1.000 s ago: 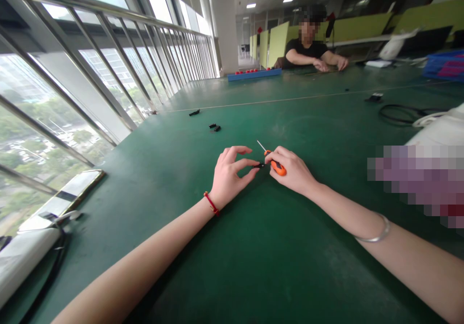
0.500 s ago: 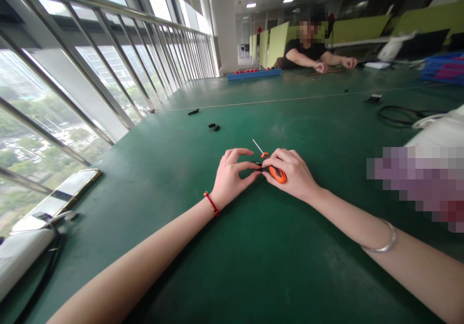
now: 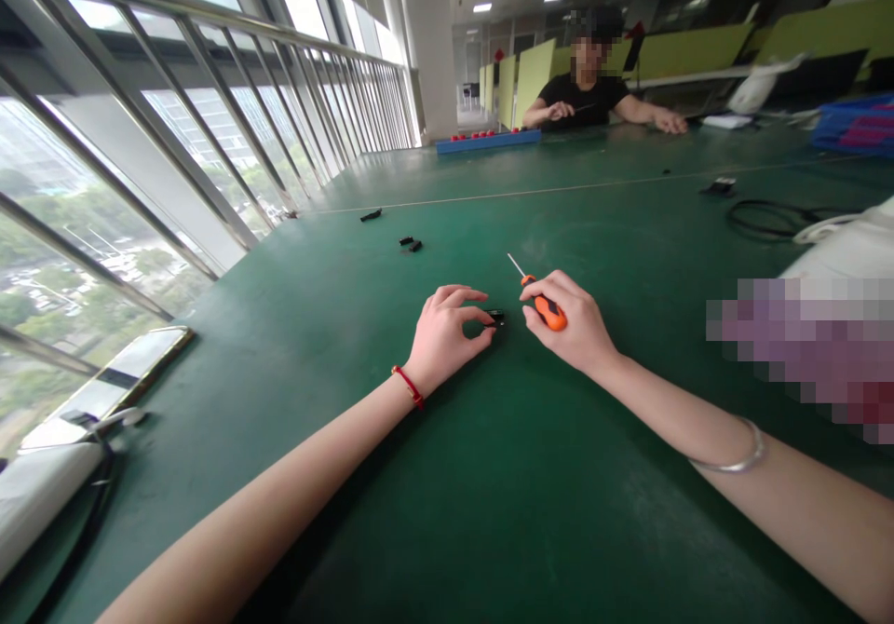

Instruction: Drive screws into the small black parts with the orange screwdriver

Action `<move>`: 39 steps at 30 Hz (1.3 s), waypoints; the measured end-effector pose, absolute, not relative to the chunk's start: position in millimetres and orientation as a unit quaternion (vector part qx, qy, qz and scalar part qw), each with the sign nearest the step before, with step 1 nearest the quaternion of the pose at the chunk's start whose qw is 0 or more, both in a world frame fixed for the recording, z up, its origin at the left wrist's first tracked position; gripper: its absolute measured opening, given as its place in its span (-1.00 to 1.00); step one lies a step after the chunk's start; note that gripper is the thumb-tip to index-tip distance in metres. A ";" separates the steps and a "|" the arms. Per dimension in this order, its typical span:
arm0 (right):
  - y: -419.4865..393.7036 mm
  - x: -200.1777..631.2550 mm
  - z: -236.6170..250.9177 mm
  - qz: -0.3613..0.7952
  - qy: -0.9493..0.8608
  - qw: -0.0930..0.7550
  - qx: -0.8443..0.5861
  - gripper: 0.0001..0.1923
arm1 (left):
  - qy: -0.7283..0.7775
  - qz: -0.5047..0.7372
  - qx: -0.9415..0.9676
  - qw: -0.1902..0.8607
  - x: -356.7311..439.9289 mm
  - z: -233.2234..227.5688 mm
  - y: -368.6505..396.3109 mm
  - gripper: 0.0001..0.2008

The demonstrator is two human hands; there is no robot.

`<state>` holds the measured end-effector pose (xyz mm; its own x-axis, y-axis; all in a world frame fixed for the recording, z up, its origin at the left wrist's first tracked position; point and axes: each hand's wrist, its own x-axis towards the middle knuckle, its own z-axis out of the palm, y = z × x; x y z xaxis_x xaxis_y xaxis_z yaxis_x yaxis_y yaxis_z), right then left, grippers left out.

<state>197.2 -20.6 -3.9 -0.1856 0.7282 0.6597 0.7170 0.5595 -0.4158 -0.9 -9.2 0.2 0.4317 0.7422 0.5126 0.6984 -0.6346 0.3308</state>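
- The left hand (image 3: 447, 331) rests on the green table (image 3: 489, 475), thumb and forefinger pinching a small black part (image 3: 495, 317) at their tips; the other fingers curl loosely above it.
- The small black part lies on the table surface between the two hands, touching the left fingertips and just beside the right hand; what kind of part it is cannot be made out.
- The right hand (image 3: 569, 326) is closed around the orange handle of a small screwdriver (image 3: 541, 303). The thin metal shaft sticks out past the knuckles, tilted up and away toward the far left, its tip in the air, clear of the black part.
- A red cord bracelet (image 3: 407, 387) sits on the left wrist, and a silver bangle (image 3: 730, 452) circles the right forearm.
- Farther out on the table, well apart from the hands, lie two little black pieces (image 3: 411, 244) close together and another dark piece (image 3: 371, 215) beyond them.
- A coil of black cable (image 3: 768, 219) lies to the right, with a small black item (image 3: 719, 186) behind it.
- At the near left edge, by the window railing, a phone (image 3: 115, 386) lies flat, with a white object (image 3: 42, 494) next to it.
- At the far end a person in a black shirt (image 3: 587, 93) sits with both hands at the table, near a long blue tray (image 3: 489, 142) holding red bits.
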 end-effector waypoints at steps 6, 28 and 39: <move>-12.7 202.3 -8.2 0.034 -0.751 0.452 -0.481 -0.93 | 0.434 0.254 0.861 0.082 10.2 2.1 3.3 -0.90; -11.6 198.5 -12.4 0.091 -0.773 0.395 -0.488 -0.93 | 0.748 0.174 0.639 -0.051 -212.0 33.4 -46.3 -0.62; -11.8 198.4 -11.3 0.108 -0.775 0.381 -0.493 -0.94 | 0.761 0.187 0.621 -0.001 -243.2 43.1 -44.7 -0.52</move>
